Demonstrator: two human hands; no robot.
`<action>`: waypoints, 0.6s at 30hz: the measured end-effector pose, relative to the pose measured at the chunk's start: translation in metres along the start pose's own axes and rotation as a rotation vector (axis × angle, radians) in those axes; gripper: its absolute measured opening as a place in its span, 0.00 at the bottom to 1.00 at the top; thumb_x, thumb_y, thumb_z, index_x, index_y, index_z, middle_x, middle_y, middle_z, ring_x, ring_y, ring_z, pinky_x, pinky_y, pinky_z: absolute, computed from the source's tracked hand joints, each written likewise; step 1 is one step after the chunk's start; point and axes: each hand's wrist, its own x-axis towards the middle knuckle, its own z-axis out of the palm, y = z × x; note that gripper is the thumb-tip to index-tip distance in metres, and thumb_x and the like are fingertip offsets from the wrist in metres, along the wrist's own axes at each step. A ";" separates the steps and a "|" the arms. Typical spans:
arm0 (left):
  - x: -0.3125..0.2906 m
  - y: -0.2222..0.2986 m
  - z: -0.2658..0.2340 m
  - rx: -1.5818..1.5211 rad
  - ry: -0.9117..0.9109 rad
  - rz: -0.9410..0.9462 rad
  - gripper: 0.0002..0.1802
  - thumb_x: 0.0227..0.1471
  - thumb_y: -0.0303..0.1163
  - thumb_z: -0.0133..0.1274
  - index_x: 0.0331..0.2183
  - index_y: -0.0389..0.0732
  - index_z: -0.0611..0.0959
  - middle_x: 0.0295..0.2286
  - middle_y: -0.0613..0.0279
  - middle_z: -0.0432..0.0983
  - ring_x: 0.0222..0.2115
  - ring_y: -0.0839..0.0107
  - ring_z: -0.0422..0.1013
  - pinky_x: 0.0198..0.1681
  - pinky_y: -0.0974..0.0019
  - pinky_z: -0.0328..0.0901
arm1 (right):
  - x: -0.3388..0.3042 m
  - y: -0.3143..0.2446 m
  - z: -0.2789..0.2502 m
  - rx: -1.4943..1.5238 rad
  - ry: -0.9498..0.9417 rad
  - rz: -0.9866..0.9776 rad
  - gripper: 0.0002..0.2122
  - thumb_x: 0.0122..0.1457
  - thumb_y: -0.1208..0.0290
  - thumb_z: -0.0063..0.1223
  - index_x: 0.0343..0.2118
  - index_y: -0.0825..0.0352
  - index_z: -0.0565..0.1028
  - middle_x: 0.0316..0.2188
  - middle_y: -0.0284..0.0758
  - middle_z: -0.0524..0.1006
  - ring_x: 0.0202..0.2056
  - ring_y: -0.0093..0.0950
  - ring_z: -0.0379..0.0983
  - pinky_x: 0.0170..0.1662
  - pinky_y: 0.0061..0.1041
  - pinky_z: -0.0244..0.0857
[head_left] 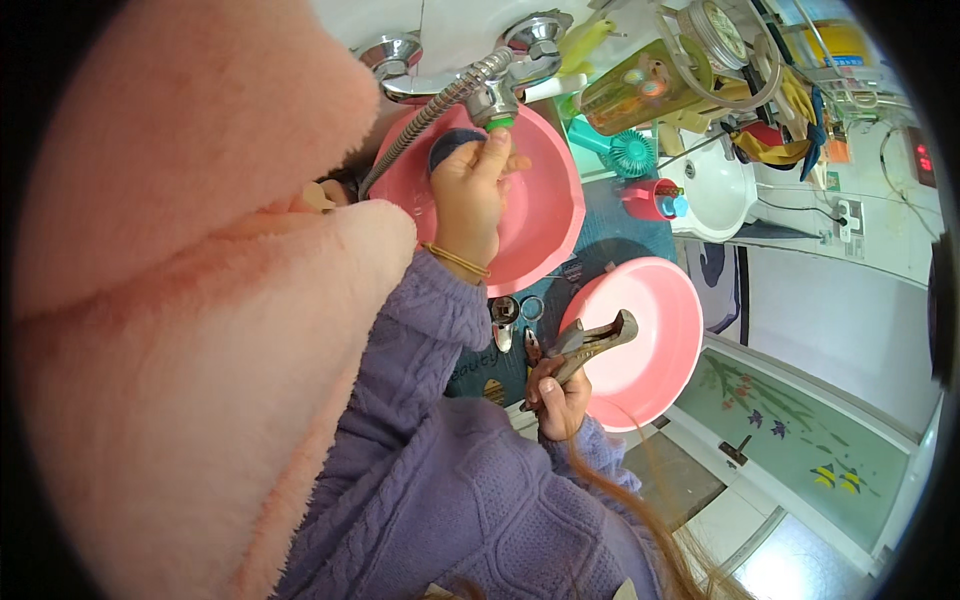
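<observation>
My left hand (470, 195), with a yellow bracelet on its wrist, is raised over a pink basin (545, 225). Its fingers are curled, and a fingertip meets the green ring (499, 123) under the chrome faucet (492, 100). A dark blue rounded thing (450, 146) shows beside that hand; its kind is unclear. Lower and to the right, my right hand (562, 402) is closed around the handles of worn metal pliers (590, 345), whose jaws point over a second, lighter pink basin (650, 300).
A flexible metal hose (430, 115) hangs from the faucet. A chrome fitting (504, 320) and a metal ring (532, 307) lie on the dark teal mat. A pink cup (650, 199), a teal handheld fan (630, 153) and a white sink (715, 190) stand beyond. Pink plush fabric (190, 330) fills the left side.
</observation>
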 end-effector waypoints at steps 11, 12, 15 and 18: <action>0.012 -0.013 0.005 -0.891 -0.268 -0.203 0.11 0.53 0.40 0.48 0.32 0.42 0.75 0.30 0.67 0.72 0.34 0.73 0.68 0.38 0.66 0.64 | -0.018 -0.013 -0.017 -0.056 0.036 -0.022 0.11 0.55 0.67 0.47 0.31 0.70 0.64 0.18 0.33 0.66 0.16 0.19 0.60 0.18 0.18 0.56; 0.018 -0.021 0.002 -1.077 -0.372 -0.276 0.12 0.53 0.40 0.47 0.33 0.42 0.74 0.30 0.67 0.72 0.34 0.73 0.68 0.39 0.65 0.64 | -0.020 -0.007 -0.023 -0.038 0.030 -0.025 0.09 0.54 0.70 0.48 0.33 0.70 0.64 0.20 0.32 0.66 0.18 0.17 0.61 0.20 0.17 0.56; 0.020 -0.028 0.007 -1.173 -0.567 -0.262 0.14 0.54 0.41 0.45 0.36 0.42 0.73 0.32 0.68 0.71 0.35 0.73 0.68 0.39 0.65 0.64 | -0.027 -0.011 -0.028 0.000 0.047 -0.017 0.09 0.53 0.72 0.48 0.34 0.70 0.65 0.21 0.30 0.67 0.18 0.16 0.61 0.20 0.15 0.57; 0.013 -0.021 0.011 -1.044 -0.502 -0.251 0.15 0.54 0.42 0.44 0.38 0.42 0.72 0.33 0.69 0.71 0.36 0.75 0.67 0.39 0.65 0.64 | -0.024 -0.013 -0.029 0.018 0.038 -0.042 0.08 0.54 0.71 0.48 0.33 0.69 0.65 0.20 0.30 0.67 0.17 0.15 0.60 0.19 0.15 0.56</action>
